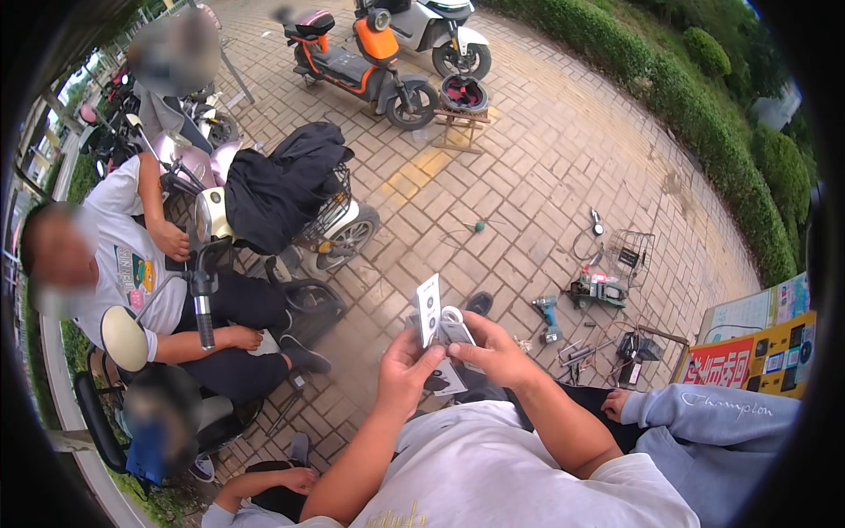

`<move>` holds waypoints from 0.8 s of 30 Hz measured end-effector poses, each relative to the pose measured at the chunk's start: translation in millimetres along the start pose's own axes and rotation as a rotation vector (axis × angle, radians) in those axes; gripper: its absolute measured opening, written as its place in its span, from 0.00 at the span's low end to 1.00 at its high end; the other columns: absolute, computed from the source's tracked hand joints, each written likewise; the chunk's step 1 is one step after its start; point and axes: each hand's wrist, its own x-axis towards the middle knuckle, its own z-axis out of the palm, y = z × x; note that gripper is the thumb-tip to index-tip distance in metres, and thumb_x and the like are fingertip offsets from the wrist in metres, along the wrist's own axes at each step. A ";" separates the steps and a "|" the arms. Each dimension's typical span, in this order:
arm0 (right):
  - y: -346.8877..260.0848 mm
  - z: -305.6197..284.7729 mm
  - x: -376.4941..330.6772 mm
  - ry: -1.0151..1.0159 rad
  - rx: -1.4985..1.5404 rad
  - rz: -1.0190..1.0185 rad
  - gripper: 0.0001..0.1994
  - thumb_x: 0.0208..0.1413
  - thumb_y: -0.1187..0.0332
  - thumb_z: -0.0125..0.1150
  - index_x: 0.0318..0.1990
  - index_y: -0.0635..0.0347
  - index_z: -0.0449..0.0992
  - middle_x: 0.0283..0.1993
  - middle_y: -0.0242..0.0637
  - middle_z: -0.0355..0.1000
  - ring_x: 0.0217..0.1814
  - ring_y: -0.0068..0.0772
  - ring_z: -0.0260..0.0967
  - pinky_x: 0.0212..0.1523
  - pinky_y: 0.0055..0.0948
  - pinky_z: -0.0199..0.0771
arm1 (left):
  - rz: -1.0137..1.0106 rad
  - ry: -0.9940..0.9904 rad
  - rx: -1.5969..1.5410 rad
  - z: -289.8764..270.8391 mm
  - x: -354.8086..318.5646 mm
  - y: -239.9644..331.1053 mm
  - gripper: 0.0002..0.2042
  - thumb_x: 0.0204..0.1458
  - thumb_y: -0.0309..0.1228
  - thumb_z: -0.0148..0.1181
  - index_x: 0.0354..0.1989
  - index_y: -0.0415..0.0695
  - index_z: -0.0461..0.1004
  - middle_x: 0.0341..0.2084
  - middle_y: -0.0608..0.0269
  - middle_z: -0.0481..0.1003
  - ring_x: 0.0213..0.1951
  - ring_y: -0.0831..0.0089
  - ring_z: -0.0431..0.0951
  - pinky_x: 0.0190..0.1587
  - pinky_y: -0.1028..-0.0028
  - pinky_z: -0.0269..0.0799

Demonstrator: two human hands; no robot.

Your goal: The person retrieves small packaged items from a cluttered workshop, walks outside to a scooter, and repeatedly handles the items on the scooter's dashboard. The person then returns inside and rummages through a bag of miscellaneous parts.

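From the head camera, looking down past a pale shirt, the person's two hands meet just in front of the chest over the brick paving (pixel 528 176). The left hand (pixel 403 368) has its fingers clenched around a small white card package (pixel 429 310), held upright on edge and tilted toward the face, apparently so its front can be seen. The right hand (pixel 495 348) comes in from the other side, its fingers grasping a small white, rounded part (pixel 452 319) that touches the package; exactly what that part is I cannot tell. A dark-printed piece (pixel 440 381) shows just under the left hand. On the paving toward its right edge lie a blue cordless drill (pixel 547 314), a wire basket (pixel 630 248) and scattered hand tools (pixel 576 354), spread out within reach as for repair work. An orange scooter (pixel 365 62) stands near the far edge. At the left a seated person in a white shirt (pixel 132 273) rests on a scooter, and a grey sleeve (pixel 704 414) enters from the right.
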 end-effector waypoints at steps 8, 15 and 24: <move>-110.8 -188.6 88.6 0.010 0.219 0.030 0.22 0.57 0.71 0.52 0.58 0.68 0.62 0.42 0.38 0.70 0.41 0.28 0.68 0.47 0.27 0.68 | -0.142 0.153 -0.021 122.3 213.8 3.2 0.13 0.57 0.37 0.54 0.43 0.39 0.71 0.35 0.59 0.75 0.35 0.71 0.74 0.38 0.71 0.72; -203.1 -324.3 122.8 0.234 0.027 -0.160 0.25 0.53 0.70 0.53 0.59 0.68 0.61 0.49 0.40 0.69 0.48 0.29 0.66 0.50 0.29 0.65 | -0.288 -0.010 -0.021 234.9 357.5 12.4 0.15 0.58 0.37 0.52 0.46 0.39 0.68 0.40 0.57 0.73 0.41 0.64 0.75 0.37 0.66 0.71; -270.9 -510.6 209.4 0.248 0.624 -0.308 0.25 0.50 0.66 0.54 0.54 0.74 0.62 0.45 0.50 0.70 0.44 0.41 0.71 0.46 0.35 0.70 | -0.427 -0.237 -0.088 364.2 540.7 -0.1 0.13 0.56 0.30 0.51 0.50 0.44 0.64 0.42 0.59 0.72 0.45 0.62 0.73 0.41 0.61 0.71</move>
